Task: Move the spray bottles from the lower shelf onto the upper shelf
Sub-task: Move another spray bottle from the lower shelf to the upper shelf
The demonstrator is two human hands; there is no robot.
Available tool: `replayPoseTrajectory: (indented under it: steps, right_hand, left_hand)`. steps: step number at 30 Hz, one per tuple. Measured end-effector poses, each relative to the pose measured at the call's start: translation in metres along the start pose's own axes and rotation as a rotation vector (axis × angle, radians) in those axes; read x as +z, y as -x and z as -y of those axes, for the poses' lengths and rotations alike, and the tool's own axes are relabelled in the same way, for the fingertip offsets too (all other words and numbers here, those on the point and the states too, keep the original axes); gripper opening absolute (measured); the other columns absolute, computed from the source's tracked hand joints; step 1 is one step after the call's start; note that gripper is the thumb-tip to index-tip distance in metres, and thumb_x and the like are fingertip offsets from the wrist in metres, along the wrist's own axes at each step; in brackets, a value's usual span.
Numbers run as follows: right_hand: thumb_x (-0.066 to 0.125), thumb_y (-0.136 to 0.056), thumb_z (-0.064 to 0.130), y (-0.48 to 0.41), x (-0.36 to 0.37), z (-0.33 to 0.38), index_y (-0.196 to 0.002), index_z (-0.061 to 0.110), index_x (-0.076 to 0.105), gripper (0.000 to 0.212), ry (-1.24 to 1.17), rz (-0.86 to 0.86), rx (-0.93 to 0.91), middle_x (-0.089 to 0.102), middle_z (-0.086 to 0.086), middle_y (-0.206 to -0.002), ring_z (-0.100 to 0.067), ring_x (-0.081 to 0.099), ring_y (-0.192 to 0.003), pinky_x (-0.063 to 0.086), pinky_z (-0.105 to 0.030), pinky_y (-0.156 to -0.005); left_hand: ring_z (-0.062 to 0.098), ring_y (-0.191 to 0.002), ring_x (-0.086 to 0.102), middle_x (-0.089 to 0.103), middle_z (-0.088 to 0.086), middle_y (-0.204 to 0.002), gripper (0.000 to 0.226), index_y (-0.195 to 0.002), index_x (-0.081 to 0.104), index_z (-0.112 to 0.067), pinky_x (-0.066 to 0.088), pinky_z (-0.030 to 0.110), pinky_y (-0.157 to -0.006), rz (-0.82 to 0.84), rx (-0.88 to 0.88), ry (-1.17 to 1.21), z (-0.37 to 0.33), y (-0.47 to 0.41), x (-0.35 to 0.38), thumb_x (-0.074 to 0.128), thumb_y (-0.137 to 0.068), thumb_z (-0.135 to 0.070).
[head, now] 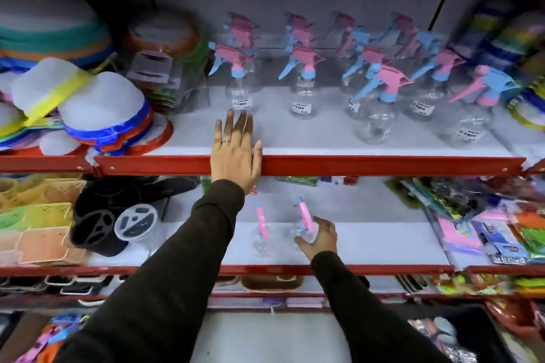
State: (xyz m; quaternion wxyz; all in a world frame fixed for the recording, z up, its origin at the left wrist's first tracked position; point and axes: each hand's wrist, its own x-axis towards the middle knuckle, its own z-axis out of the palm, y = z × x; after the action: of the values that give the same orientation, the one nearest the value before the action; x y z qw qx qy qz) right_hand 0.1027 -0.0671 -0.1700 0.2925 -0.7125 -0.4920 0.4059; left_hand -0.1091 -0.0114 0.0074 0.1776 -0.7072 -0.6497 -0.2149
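Two clear spray bottles with pink and blue heads stand on the lower shelf (368, 247): the left bottle (261, 237) stands alone, and the right bottle (302, 228) has my right hand (320, 237) curled around its right side, touching it, fingers apart. My left hand (236, 153) lies flat and open over the red front edge of the upper shelf (383, 163), just in front of the leftmost bottle (240, 88) there. Several more spray bottles (377, 103) stand in rows on that shelf.
Stacked plastic lids and bowls (97, 115) crowd the upper shelf's left; colourful packs (528, 74) sit at its right. On the lower shelf, a black container (109, 215) and pastel baskets (32, 224) are left, packaged goods (486, 224) right.
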Motion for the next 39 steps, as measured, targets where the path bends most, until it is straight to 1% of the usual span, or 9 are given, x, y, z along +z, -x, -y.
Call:
replayPoseTrajectory:
  steps: [3, 6, 10, 18, 25, 30, 33, 37, 39]
  right_hand:
    - [0.087, -0.066, 0.021, -0.008, 0.013, -0.003, -0.123, 0.016, 0.056, 0.065, 0.028, 0.038, 0.040, 0.046, 0.002, -0.116, -0.026, 0.059, -0.111, 0.048, -0.034, -0.105]
    - [0.084, -0.070, 0.014, -0.011, 0.017, -0.004, -0.122, 0.016, 0.056, 0.059, 0.038, 0.029, 0.033, 0.052, -0.002, -0.111, -0.030, 0.061, -0.107, 0.049, -0.032, -0.099]
    - [0.085, -0.068, 0.025, -0.004, 0.011, -0.005, -0.121, 0.022, 0.056, 0.060, 0.059, -0.017, -0.019, 0.058, -0.001, -0.107, -0.028, 0.062, -0.103, 0.051, -0.033, -0.095]
    - [0.086, -0.062, 0.035, 0.046, -0.022, 0.009, -0.121, 0.027, 0.057, 0.067, 0.003, -0.085, -0.277, 0.055, 0.007, -0.116, -0.016, 0.057, -0.097, 0.048, -0.023, -0.081]
    - [0.087, -0.060, 0.027, 0.081, -0.055, 0.043, -0.110, 0.033, 0.051, 0.062, -0.030, -0.219, -0.571, 0.047, 0.023, -0.100, 0.003, 0.052, -0.081, 0.040, -0.007, -0.065]
    - [0.088, -0.060, 0.023, 0.082, -0.077, 0.076, -0.111, 0.028, 0.052, 0.063, -0.056, -0.280, -0.693, 0.049, 0.005, -0.100, -0.002, 0.052, -0.084, 0.040, -0.007, -0.067]
    - [0.087, -0.059, 0.027, 0.077, -0.087, 0.102, -0.113, 0.016, 0.058, 0.062, -0.070, -0.334, -0.741, 0.051, 0.000, -0.100, -0.010, 0.052, -0.082, 0.042, -0.009, -0.067]
    - [0.086, -0.061, 0.028, 0.070, -0.099, 0.146, -0.107, 0.015, 0.060, 0.055, -0.157, -0.404, -0.778, 0.049, 0.007, -0.097, 0.006, 0.052, -0.085, 0.040, -0.007, -0.075]
    - [0.085, -0.061, 0.033, 0.062, -0.103, 0.169, -0.102, 0.021, 0.058, 0.051, -0.165, -0.439, -0.773, 0.045, 0.014, -0.091, 0.000, 0.051, -0.078, 0.040, -0.006, -0.071]
  left_hand:
    - [0.031, -0.155, 0.007, 0.024, 0.012, -0.164, 0.064, -0.154, 0.030, -0.004, -0.002, 0.047, -0.126, -0.007, -0.006, 0.004, 0.001, -0.002, 0.001, 0.016, -0.101, -0.038]
    - [0.031, -0.155, 0.007, 0.024, 0.012, -0.164, 0.064, -0.154, 0.029, -0.005, -0.003, 0.047, -0.126, -0.007, -0.009, 0.004, 0.000, -0.002, 0.001, 0.018, -0.101, -0.038]
    - [0.031, -0.155, 0.006, 0.023, 0.011, -0.165, 0.064, -0.155, 0.028, -0.005, -0.007, 0.044, -0.125, 0.000, -0.011, -0.008, -0.001, -0.002, 0.001, 0.016, -0.101, -0.038]
    - [0.032, -0.155, 0.008, 0.026, 0.012, -0.164, 0.063, -0.153, 0.031, -0.004, -0.001, 0.047, -0.126, 0.023, -0.033, 0.012, -0.003, 0.002, -0.004, 0.019, -0.101, -0.037]
    - [0.032, -0.154, 0.012, 0.033, 0.014, -0.160, 0.064, -0.150, 0.038, -0.002, 0.002, 0.047, -0.126, 0.025, -0.037, 0.047, -0.004, 0.005, -0.008, 0.020, -0.101, -0.038]
    - [0.031, -0.154, 0.013, 0.034, 0.014, -0.160, 0.063, -0.149, 0.039, -0.003, -0.002, 0.043, -0.125, 0.011, -0.034, 0.067, -0.003, 0.006, -0.008, 0.021, -0.101, -0.038]
    - [0.031, -0.154, 0.015, 0.034, 0.013, -0.160, 0.062, -0.149, 0.039, -0.004, -0.004, 0.041, -0.124, -0.002, -0.030, 0.080, -0.003, 0.007, -0.009, 0.021, -0.100, -0.038]
    - [0.031, -0.153, 0.018, 0.035, 0.013, -0.160, 0.063, -0.150, 0.039, -0.004, 0.001, 0.043, -0.125, -0.010, -0.030, 0.088, -0.003, 0.009, -0.010, 0.021, -0.099, -0.038]
    - [0.031, -0.153, 0.019, 0.036, 0.013, -0.159, 0.063, -0.149, 0.040, -0.003, 0.002, 0.043, -0.125, -0.016, -0.034, 0.093, -0.003, 0.009, -0.010, 0.022, -0.099, -0.037]
